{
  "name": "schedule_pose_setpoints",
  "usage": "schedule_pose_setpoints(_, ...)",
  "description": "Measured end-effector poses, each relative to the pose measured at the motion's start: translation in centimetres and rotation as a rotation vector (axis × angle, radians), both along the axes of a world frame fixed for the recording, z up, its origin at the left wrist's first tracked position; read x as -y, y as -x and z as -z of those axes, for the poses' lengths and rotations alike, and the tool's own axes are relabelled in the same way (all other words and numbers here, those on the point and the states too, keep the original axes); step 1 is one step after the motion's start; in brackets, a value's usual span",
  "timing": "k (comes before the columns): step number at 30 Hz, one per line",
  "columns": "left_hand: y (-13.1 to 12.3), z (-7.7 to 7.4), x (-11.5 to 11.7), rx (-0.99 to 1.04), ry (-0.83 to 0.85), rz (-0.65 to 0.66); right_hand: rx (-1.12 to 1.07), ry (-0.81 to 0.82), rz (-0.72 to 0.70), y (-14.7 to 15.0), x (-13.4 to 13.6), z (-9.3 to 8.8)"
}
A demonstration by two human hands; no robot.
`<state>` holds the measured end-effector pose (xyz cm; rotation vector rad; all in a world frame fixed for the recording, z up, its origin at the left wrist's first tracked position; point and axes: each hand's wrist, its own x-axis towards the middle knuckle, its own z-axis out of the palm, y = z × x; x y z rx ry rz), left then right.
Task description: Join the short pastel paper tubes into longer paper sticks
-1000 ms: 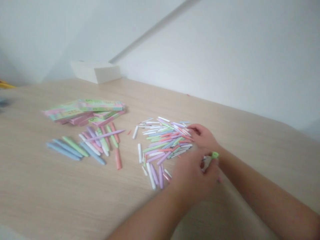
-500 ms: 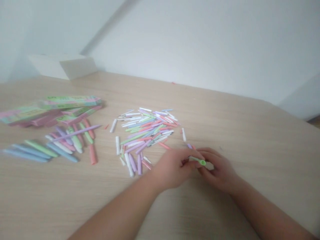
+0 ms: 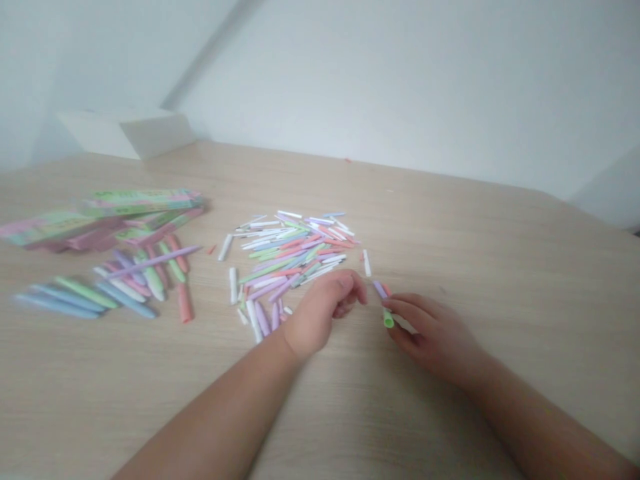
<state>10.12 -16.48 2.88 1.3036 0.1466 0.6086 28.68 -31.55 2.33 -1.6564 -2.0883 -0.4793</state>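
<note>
Near: our right hand [image 3: 430, 333], fingers pinching a short green plastic tube [image 3: 388, 318] close to the pale wooden desk [image 3: 500, 267] | left hand [image 3: 325, 307], fingers loosely curled, apparently empty | beyond: heap of pastel plastic pen parts [image 3: 290, 257] | risk: we judge a light pinch could drop the round tube, which would roll; left knuckles could scatter the heap.
</note>
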Motion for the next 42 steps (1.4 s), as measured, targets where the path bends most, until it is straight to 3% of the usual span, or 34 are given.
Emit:
schedule_pose_setpoints(5,-0.4,-0.6,0.2,0.088,0.280,-0.014,0.004,0.069,-0.002,0.6,0.0,0.0)
schedule_pose_setpoints(9,-0.2,-1.5,0.5,0.192,0.424,-0.001,-0.160,0.234,0.009,1.7,-0.3,0.2)
schedule_pose_setpoints(14,0.2,-2.4,0.7,0.326,0.537,-0.019,-0.404,0.486,-0.015,3.2,-0.6,0.1)
schedule_pose_setpoints(18,0.4,-3.0,1.1,0.391,0.583,-0.028,-0.465,0.572,-0.045,3.9,-0.9,-0.1)
schedule_pose_setpoints(34,0.4,-3.0,1.5,0.390,0.601,-0.028,-0.540,0.579,-0.103,4.2,-1.4,-0.1)
schedule_pose_setpoints(42,-0.2,-2.5,1.7,0.286,0.384,-0.107,-0.581,0.580,-0.079,3.9,-1.2,0.2)
